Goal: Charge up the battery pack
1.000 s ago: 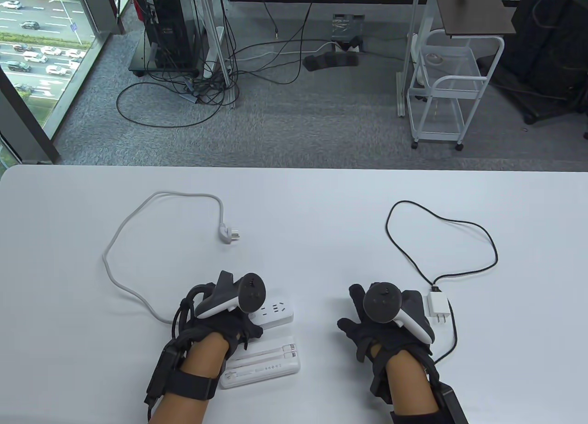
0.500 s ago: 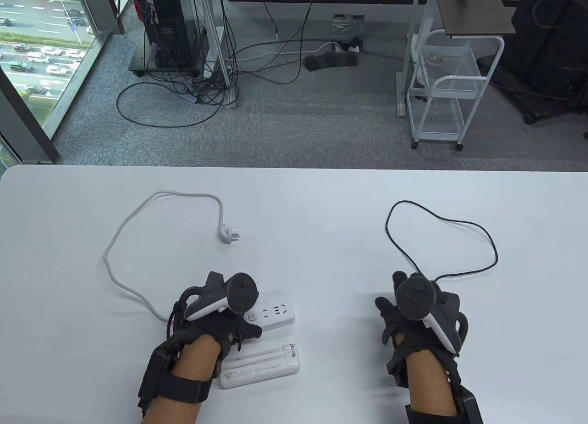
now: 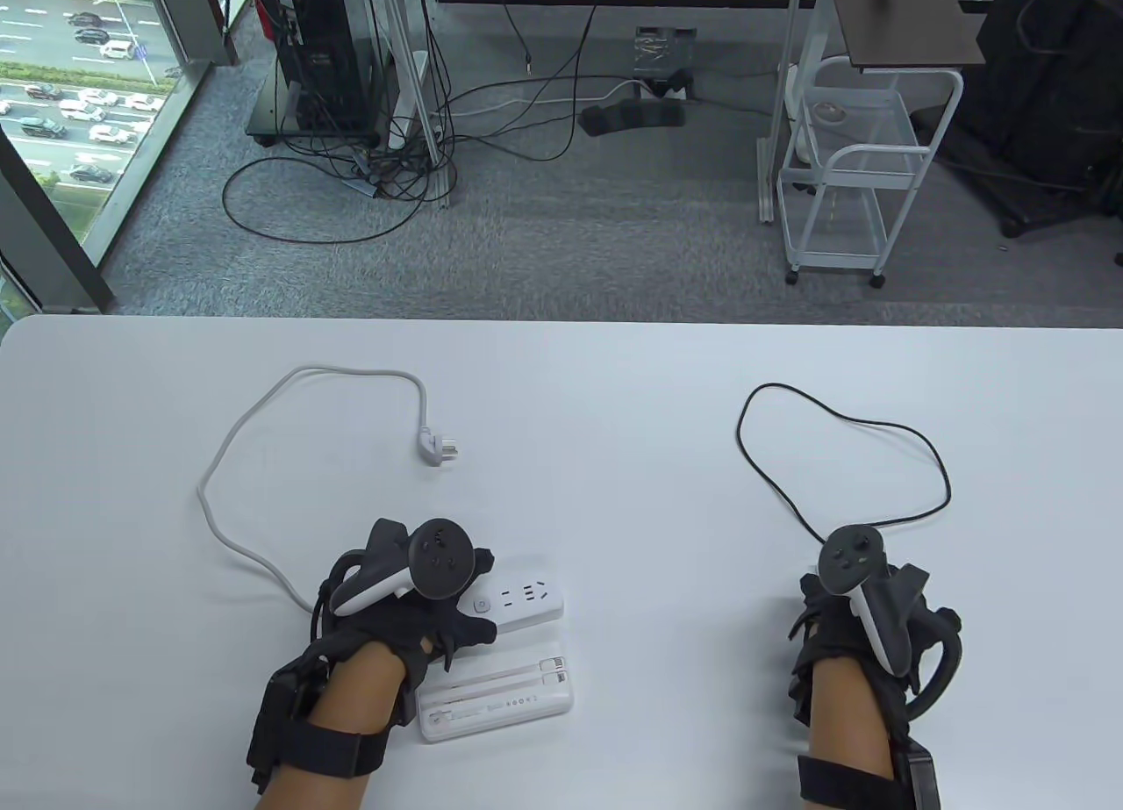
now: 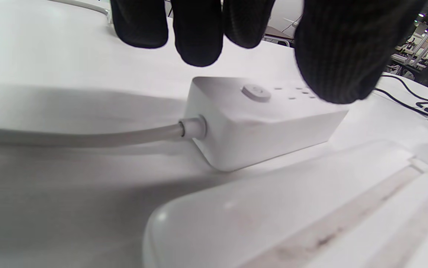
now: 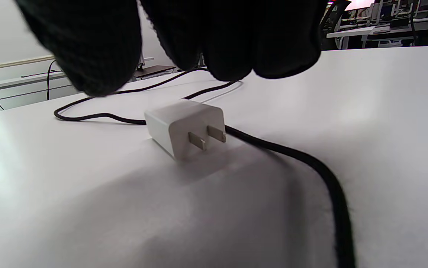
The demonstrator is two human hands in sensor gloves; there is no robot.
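Working at the white table (image 3: 614, 389), we see the left hand (image 3: 412, 608) poised over the cable end of the white power strip (image 3: 518, 601). In the left wrist view its fingers (image 4: 198, 33) hang spread just above the strip, holding nothing. The battery pack (image 3: 497, 703) lies flat on the table just beside the strip, on its near side. The strip's grey cord (image 3: 263, 441) loops away to an unconnected plug (image 3: 437, 449). The right hand (image 3: 864, 621) hovers over the white charger adapter (image 5: 186, 126); its fingers (image 5: 236, 37) are loosely curled above the adapter and grip nothing. The adapter lies on its side, prongs exposed, with the black cable (image 3: 842, 459) running from it.
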